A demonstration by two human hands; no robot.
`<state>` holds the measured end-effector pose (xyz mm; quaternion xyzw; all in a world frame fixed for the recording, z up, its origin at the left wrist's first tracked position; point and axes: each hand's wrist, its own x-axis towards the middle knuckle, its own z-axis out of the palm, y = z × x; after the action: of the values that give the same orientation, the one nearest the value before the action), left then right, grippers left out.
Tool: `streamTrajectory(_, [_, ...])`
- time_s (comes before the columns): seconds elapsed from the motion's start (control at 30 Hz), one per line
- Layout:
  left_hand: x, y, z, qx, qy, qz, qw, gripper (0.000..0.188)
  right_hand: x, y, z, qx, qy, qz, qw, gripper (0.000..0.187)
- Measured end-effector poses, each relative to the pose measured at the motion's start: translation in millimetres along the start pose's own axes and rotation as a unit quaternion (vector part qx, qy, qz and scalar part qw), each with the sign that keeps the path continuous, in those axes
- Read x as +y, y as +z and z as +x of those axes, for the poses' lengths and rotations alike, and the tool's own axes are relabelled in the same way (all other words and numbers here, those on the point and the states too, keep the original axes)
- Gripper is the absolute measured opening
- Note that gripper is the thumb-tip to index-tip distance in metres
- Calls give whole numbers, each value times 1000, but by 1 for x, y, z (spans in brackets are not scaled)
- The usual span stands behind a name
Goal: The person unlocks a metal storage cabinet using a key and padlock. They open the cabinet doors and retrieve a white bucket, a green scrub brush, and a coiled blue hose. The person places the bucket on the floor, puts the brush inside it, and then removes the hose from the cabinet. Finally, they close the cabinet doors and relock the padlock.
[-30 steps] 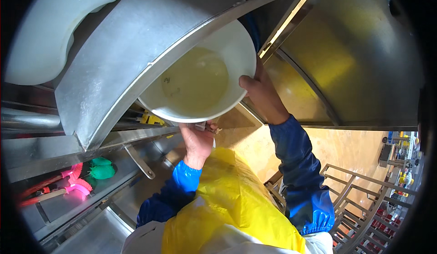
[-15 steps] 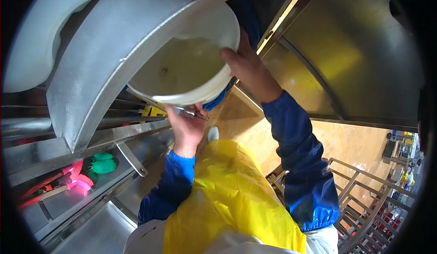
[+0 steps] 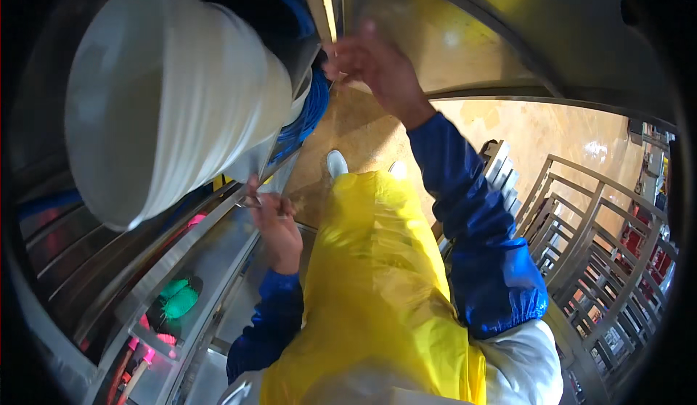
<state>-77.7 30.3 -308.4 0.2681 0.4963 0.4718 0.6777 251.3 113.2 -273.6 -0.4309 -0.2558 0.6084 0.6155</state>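
A large white plastic bucket (image 3: 218, 78) lies tipped on its side at the upper left, its mouth facing left. Ridges run round its wall; whether it is one bucket or several nested ones I cannot tell. Below its base end, my left hand (image 3: 278, 234) is closed around a small, thin, shiny metal piece whose kind is unclear. My right hand (image 3: 381, 71) is raised to the right of the bucket, apart from it. Its fingers are spread, somewhat blurred, and nothing shows in them.
Blue hose (image 3: 308, 115) hangs in coils beyond the bucket. Green bristles (image 3: 179, 300) and pink-headed brushes (image 3: 155, 345) lie at the lower left by metal rails. A metal rack (image 3: 595, 238) stands at right, below a large steel panel (image 3: 465, 35).
My right hand has let go of the bucket rim and risen. The view has shifted; the bucket now appears farther left, mouth leftward. The curved steel edge in front of it has left the view.
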Motion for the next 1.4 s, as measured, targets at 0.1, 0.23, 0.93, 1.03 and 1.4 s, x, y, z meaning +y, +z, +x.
streamTrajectory(0.1, [-87, -41, -1, -46, -52, 260, 963, 43, 132, -98, -6, 184, 106, 9, 977, 56])
streamTrajectory(0.23, [-233, -95, 14, -59, -52, 498, 864, 38, 329, -161, -9, 187, 337, 9, 923, 57])
streamTrajectory(0.93, [-336, -147, -21, 35, -106, 625, 773, 34, 561, -125, 117, 207, 170, 109, 957, 39])
streamTrajectory(1.03, [-342, -143, -20, 22, -114, 602, 790, 33, 566, -177, 60, 135, 119, -81, 980, 47])
streamTrajectory(1.4, [-364, -131, -31, 7, -71, 571, 818, 31, 443, -315, -133, 254, 261, -34, 931, 56])
